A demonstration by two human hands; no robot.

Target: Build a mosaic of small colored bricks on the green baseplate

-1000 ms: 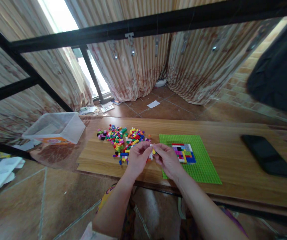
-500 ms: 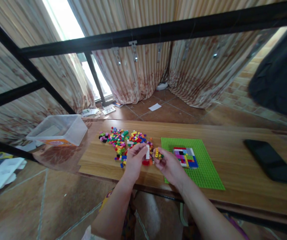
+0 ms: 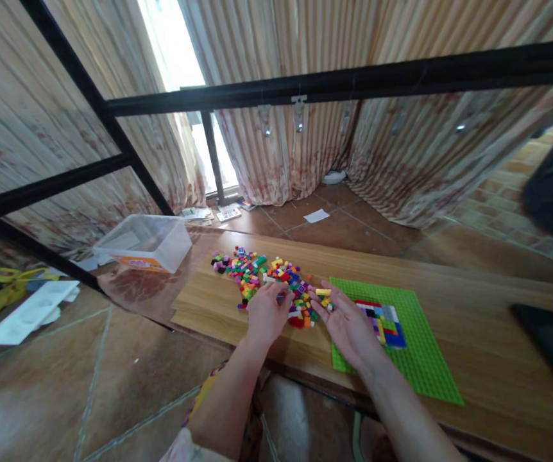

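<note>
yellow brick (image 3: 323,292) pinched in right hand (image 3: 349,326); left hand (image 3: 264,313) fingers in brick pile (image 3: 252,268), grip unclear

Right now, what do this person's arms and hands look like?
Both are bare: the left hand and right hand wear no gloves, and no rings or watch show. Forearms are uncovered; a pale sleeve edge shows near the left elbow.

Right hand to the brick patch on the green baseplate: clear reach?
Probably yes. The right hand lies over the green baseplate's left edge, just beside the brick patch, with nothing between them. Its fingertips do appear to pinch a yellow brick.
</note>
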